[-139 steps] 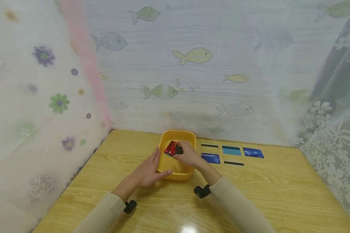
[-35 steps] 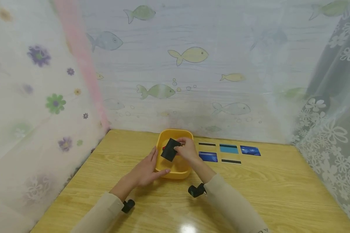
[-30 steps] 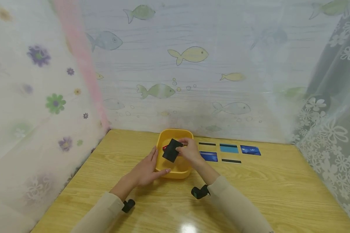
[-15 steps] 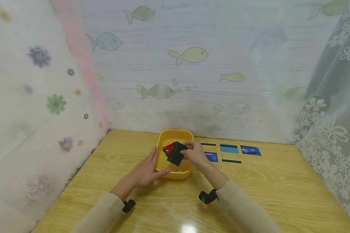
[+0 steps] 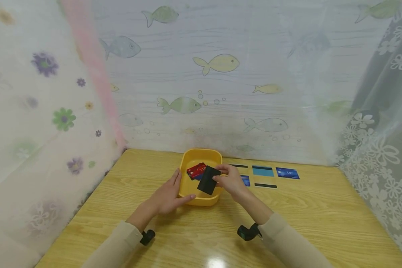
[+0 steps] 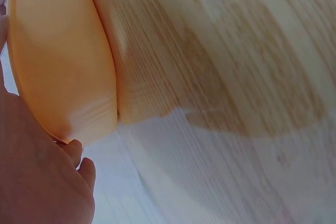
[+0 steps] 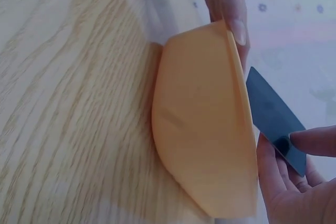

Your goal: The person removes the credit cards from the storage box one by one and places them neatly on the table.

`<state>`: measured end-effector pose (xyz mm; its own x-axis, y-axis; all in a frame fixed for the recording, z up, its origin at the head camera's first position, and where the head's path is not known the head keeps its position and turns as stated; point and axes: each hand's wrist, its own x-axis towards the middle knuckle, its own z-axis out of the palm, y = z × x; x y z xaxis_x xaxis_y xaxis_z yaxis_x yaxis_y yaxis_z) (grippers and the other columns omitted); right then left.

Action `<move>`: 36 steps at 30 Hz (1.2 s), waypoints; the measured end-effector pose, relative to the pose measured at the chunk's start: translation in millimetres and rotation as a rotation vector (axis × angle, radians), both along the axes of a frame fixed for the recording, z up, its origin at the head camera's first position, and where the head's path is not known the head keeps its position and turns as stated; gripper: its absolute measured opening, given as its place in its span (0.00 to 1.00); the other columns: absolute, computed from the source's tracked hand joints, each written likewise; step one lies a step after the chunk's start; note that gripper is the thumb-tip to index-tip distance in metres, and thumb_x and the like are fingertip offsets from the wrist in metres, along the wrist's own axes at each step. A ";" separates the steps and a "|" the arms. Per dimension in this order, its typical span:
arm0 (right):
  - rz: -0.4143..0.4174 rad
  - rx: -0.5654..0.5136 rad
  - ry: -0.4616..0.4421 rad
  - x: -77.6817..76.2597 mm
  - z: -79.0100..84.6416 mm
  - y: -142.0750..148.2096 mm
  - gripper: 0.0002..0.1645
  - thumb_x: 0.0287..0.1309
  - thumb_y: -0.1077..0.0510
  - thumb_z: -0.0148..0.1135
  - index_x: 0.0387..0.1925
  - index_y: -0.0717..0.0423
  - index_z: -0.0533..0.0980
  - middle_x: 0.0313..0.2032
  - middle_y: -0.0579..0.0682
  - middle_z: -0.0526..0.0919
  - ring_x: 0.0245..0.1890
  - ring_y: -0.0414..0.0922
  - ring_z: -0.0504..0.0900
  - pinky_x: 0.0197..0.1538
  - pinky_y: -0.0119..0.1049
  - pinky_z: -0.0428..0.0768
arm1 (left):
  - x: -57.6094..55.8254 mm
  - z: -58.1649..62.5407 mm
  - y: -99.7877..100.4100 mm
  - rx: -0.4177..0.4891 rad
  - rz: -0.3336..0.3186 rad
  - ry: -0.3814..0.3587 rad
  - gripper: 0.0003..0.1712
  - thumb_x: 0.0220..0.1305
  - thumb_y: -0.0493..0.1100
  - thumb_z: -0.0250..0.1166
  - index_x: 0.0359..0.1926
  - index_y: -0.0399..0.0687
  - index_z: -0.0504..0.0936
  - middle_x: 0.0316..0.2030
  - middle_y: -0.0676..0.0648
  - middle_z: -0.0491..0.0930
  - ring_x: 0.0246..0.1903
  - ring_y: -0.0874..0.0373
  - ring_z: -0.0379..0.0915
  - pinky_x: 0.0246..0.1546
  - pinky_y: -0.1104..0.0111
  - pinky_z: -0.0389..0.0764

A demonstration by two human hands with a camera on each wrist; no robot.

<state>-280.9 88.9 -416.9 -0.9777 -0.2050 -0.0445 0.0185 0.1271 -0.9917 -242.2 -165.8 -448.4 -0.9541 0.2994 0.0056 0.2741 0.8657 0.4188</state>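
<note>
My right hand [image 5: 232, 182] pinches a black card [image 5: 208, 181] by its right edge, thumb on top and fingers beneath. The card is tilted over the right part of a yellow plastic bin [image 5: 201, 201]; in the right wrist view the card [image 7: 274, 115] stands above the rim. Inside the bin, a red card [image 5: 195, 171] with VIP lettering lies over a blue one, partly covered by the black card. My left hand [image 5: 165, 195] rests against the bin's near left corner, straight fingers along the left side and thumb along the front rim.
Right of the bin, cards lie in two rows on the wooden table [image 5: 305, 219]: a light blue card [image 5: 263, 171], a dark blue VIP card [image 5: 287, 173], a pale striped card [image 5: 265, 185] and others partly behind my right hand. A fish-print curtain [image 5: 221, 123] hangs along the back edge.
The black card has been lifted off the pile and drawn right and toward me, uncovering the red card and some blue beneath it. My left hand stays at the bin.
</note>
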 end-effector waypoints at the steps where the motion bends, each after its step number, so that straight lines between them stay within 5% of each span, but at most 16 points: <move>1: -0.001 0.005 0.003 0.7 0.1 1.4 0.22 0.65 0.71 0.62 0.60 0.67 0.75 0.58 0.67 0.76 0.47 0.57 0.86 0.48 0.47 0.87 | -0.2 0.0 -0.1 -0.003 0.002 -0.003 0.67 0.64 0.81 0.50 0.81 0.34 0.40 0.81 0.37 0.38 0.77 0.38 0.49 0.73 0.47 0.60; 14: 0.003 0.045 0.081 9.1 -1.9 22.2 0.20 0.63 0.71 0.64 0.56 0.67 0.75 0.52 0.66 0.80 0.49 0.57 0.85 0.49 0.51 0.86 | -1.5 -3.0 -0.6 -0.035 0.000 0.008 0.68 0.63 0.83 0.48 0.81 0.35 0.40 0.82 0.38 0.37 0.78 0.39 0.48 0.73 0.47 0.60; 30: 0.069 0.104 0.160 14.4 -5.8 48.9 0.33 0.61 0.73 0.64 0.67 0.60 0.71 0.43 0.65 0.83 0.42 0.55 0.87 0.48 0.55 0.86 | -1.5 -2.7 -0.1 -0.022 0.014 -0.001 0.66 0.64 0.81 0.51 0.81 0.37 0.40 0.82 0.39 0.37 0.78 0.41 0.46 0.74 0.49 0.59; 36: 0.086 0.114 0.182 14.8 -9.5 53.9 0.31 0.60 0.74 0.64 0.65 0.63 0.74 0.47 0.66 0.83 0.43 0.56 0.87 0.47 0.55 0.86 | -0.8 -2.2 0.0 -0.030 0.015 -0.011 0.68 0.63 0.82 0.50 0.81 0.37 0.39 0.82 0.39 0.36 0.78 0.41 0.45 0.74 0.50 0.58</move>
<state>-266.1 142.9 -426.4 -0.9511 -0.2913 0.1030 -0.1747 0.2319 -0.9569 -243.1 -165.8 -450.6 -0.9584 0.2853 -0.0134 0.2570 0.8820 0.3951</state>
